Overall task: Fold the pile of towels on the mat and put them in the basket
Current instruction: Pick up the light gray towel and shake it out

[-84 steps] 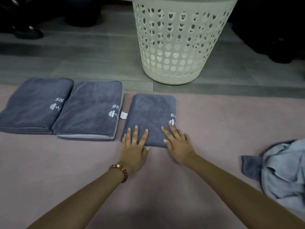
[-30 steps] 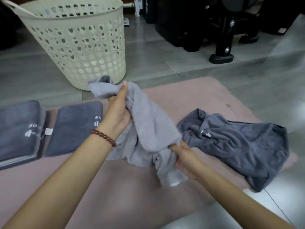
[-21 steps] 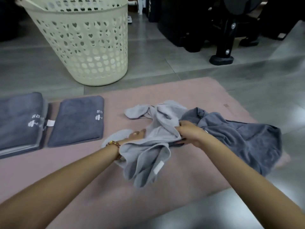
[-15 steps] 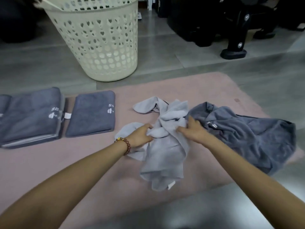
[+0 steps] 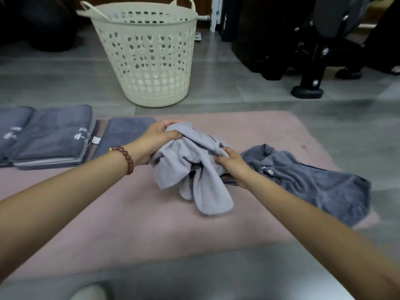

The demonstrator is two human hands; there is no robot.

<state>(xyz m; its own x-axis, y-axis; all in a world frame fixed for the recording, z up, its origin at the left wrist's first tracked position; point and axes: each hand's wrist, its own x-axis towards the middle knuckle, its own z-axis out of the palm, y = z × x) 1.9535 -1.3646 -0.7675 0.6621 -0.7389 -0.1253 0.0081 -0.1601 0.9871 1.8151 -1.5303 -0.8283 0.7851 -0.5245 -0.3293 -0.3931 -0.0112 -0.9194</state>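
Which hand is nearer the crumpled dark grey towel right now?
Right. The right hand is at the edge of the dark grey towel; the left hand grips the light grey towel, farther off.

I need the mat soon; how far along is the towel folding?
Done: three folded towels lie on the mat. In hand: the left hand and right hand grip a crumpled light grey towel. Left: the dark towel beside it is unfolded, and the folded ones sit outside the basket.
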